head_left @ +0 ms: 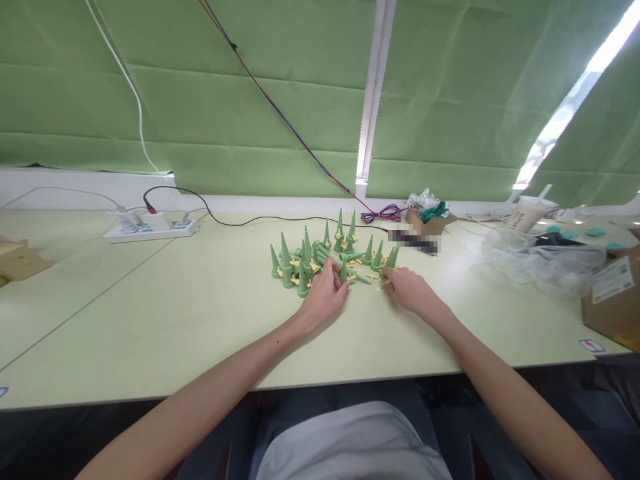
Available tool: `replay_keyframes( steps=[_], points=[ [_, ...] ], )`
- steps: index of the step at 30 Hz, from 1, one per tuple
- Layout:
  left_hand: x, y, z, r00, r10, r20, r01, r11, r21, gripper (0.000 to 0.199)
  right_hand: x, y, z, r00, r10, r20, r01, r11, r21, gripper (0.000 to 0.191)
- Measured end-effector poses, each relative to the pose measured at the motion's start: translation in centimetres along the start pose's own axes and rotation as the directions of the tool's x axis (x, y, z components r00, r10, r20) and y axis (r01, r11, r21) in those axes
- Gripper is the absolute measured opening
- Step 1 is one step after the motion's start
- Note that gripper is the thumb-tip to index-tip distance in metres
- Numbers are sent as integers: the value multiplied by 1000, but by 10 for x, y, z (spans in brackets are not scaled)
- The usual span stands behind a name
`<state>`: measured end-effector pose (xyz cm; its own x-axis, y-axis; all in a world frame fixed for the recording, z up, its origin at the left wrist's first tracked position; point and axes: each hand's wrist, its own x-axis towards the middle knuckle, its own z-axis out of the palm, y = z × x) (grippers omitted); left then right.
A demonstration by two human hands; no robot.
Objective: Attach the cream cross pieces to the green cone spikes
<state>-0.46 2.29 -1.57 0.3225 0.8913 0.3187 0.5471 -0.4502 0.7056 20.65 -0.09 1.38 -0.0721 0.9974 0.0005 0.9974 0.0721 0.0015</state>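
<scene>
On the table, my left hand [325, 297] is closed, its thumb and fingers around an upright green cone-shaped spike [343, 271]. My right hand [407, 288] is also closed, fingertips low against green spikes [393, 257] at the right end of the group; its fingers hide what is between them. Several green spikes [287, 263] with small yellow valve-like pieces stand left of my left hand, and two more [340, 230] stand farther back. Between my hands lie loose yellow pieces [373, 276] and a green spike on its side [361, 278].
A white power strip [150, 230] sits at the back left, its black cable running behind the spikes. At the right are clear plastic bags [545, 267], a lidded cup [530, 212] and a cardboard box [613, 300]. A small open carton [430, 223] stands by the wall.
</scene>
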Motion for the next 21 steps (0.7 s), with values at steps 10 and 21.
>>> replay_keyframes(
  steps=[10,21],
  points=[
    [0,-2,1,1000,-8,23,8,1000,14,22,4,-5,9,993,-92,-79,96,994,44,23],
    [-1,1,-2,1000,-12,28,12,1000,20,21,34,-27,-1,969,-194,-155,197,980,0,24]
  ],
)
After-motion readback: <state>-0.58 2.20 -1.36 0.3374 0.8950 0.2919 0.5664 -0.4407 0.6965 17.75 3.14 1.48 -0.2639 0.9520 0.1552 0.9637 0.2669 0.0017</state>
